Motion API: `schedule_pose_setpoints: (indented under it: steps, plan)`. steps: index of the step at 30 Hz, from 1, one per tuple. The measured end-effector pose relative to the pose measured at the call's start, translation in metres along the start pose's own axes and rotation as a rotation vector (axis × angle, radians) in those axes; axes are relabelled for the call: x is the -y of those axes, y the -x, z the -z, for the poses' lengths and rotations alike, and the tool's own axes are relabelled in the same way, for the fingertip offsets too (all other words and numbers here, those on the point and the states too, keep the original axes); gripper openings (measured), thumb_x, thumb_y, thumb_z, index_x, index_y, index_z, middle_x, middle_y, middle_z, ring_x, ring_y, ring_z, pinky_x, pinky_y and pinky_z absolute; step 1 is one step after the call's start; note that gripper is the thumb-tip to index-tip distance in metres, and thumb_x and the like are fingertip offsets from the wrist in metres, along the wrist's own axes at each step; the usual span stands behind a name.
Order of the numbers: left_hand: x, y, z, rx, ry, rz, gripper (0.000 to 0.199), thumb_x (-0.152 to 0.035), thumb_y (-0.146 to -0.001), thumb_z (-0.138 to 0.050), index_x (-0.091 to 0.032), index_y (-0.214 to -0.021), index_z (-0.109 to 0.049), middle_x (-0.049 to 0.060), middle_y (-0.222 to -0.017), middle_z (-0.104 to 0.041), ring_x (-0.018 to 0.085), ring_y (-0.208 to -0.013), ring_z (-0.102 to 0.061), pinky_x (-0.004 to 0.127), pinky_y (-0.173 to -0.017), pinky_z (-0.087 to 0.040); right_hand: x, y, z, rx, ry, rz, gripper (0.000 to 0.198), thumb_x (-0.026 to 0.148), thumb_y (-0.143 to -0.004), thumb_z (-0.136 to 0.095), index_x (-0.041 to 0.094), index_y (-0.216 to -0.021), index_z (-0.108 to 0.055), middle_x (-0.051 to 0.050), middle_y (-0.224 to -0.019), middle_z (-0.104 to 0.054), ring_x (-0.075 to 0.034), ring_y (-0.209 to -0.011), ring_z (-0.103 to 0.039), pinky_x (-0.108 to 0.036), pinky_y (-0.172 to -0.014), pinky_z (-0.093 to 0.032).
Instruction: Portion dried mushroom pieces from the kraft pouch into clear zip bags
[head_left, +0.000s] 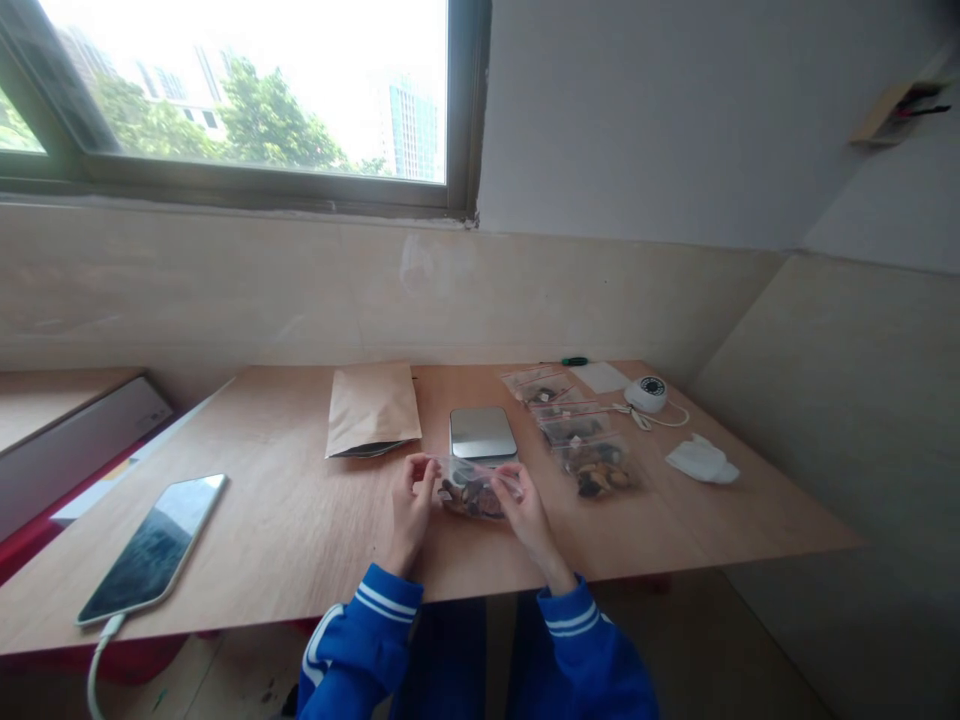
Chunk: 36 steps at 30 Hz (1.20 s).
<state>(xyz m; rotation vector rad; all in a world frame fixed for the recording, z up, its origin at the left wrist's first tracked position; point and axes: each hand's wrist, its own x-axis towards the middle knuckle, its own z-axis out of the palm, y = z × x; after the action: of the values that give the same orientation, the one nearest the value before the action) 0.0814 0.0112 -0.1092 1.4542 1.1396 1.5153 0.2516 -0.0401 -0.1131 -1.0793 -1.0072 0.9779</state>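
Between my hands is a clear plastic zip bag [474, 497] with dark brown dried pieces in its lower part. My left hand [412, 505] pinches the bag's upper left corner, and my right hand [529, 510] pinches its upper right edge. The bag is in front of a small digital scale [482, 433] with a silver top, and covers the scale's near edge. To the right lies a row of several similar clear bags [600, 468] holding dried pieces. A brown kraft paper pouch [375, 410] lies flat to the left of the scale, its mouth facing me.
A tablet [154, 550] with a charging cable [97, 665] lies at the table's left. On the right are a white dome camera [646, 393] with its cord, a crumpled white tissue [702, 460], a white paper sheet [600, 377] and a green-handled tool [574, 361]. A tiled wall [337, 290] borders the back.
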Motion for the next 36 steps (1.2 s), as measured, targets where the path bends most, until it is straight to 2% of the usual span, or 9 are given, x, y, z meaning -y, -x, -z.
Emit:
schedule_pose_setpoints:
  steps: [5,11,14,20,27,32,36]
  plan:
    - [-0.01,0.003,0.0,0.013,-0.011,0.011,0.026,-0.044,-0.084,-0.057,-0.019,-0.088,-0.059,0.001,-0.075,-0.062,0.015,-0.067,-0.061,0.027,-0.065,-0.049,-0.002,0.004,0.011,-0.204,0.021,-0.004,0.037,0.047,-0.074,-0.07,0.017,-0.095,-0.061,-0.01,-0.092,-0.073,-0.023,-0.085,-0.069,-0.036,-0.076,-0.054]
    - [-0.012,0.003,0.001,-0.003,-0.003,0.029,0.032,-0.048,-0.086,-0.053,-0.017,-0.085,-0.062,0.001,-0.07,-0.062,0.014,-0.061,-0.06,0.026,-0.057,-0.05,0.003,0.01,0.012,-0.28,0.104,0.037,0.037,0.051,-0.081,-0.061,0.016,-0.089,-0.067,-0.01,-0.089,-0.074,-0.023,-0.085,-0.068,-0.035,-0.076,-0.052]
    - [-0.011,0.005,0.001,0.019,0.01,0.069,0.033,-0.048,-0.085,-0.055,-0.017,-0.093,-0.064,0.001,-0.069,-0.064,0.014,-0.056,-0.06,0.026,-0.053,-0.05,0.005,0.011,0.012,-0.332,0.12,0.052,0.041,0.053,-0.085,-0.055,0.015,-0.092,-0.068,-0.01,-0.089,-0.074,-0.024,-0.088,-0.068,-0.034,-0.078,-0.052]
    - [-0.008,0.009,0.004,0.043,0.015,0.121,0.035,-0.047,-0.083,-0.058,-0.016,-0.097,-0.064,0.003,-0.076,-0.068,0.014,-0.058,-0.063,0.026,-0.053,-0.051,0.009,0.014,0.013,-0.376,0.164,0.082,0.043,0.053,-0.086,-0.053,0.015,-0.097,-0.068,-0.01,-0.088,-0.074,-0.023,-0.085,-0.068,-0.032,-0.073,-0.053]
    - [-0.009,0.01,0.003,0.013,-0.035,0.084,0.031,-0.047,-0.082,-0.06,-0.017,-0.089,-0.068,0.006,-0.084,-0.07,0.019,-0.076,-0.066,0.029,-0.063,-0.056,0.006,0.014,0.015,-0.428,0.156,0.099,0.038,0.052,-0.084,-0.058,0.016,-0.092,-0.067,-0.009,-0.083,-0.074,-0.022,-0.077,-0.069,-0.033,-0.069,-0.054]
    - [-0.012,0.01,0.002,0.017,-0.052,0.094,0.032,-0.047,-0.081,-0.06,-0.018,-0.089,-0.069,0.006,-0.084,-0.072,0.019,-0.075,-0.067,0.031,-0.066,-0.056,0.002,0.012,0.019,-0.453,0.154,0.056,0.04,0.054,-0.083,-0.057,0.015,-0.089,-0.068,-0.011,-0.09,-0.074,-0.024,-0.082,-0.069,-0.033,-0.072,-0.053]
    - [-0.011,0.01,0.002,0.025,-0.043,0.081,0.033,-0.048,-0.081,-0.06,-0.018,-0.091,-0.07,0.007,-0.087,-0.072,0.02,-0.076,-0.067,0.03,-0.065,-0.056,0.002,0.011,0.02,-0.425,0.101,0.038,0.04,0.052,-0.083,-0.058,0.015,-0.096,-0.067,-0.011,-0.091,-0.074,-0.024,-0.087,-0.069,-0.034,-0.077,-0.053]
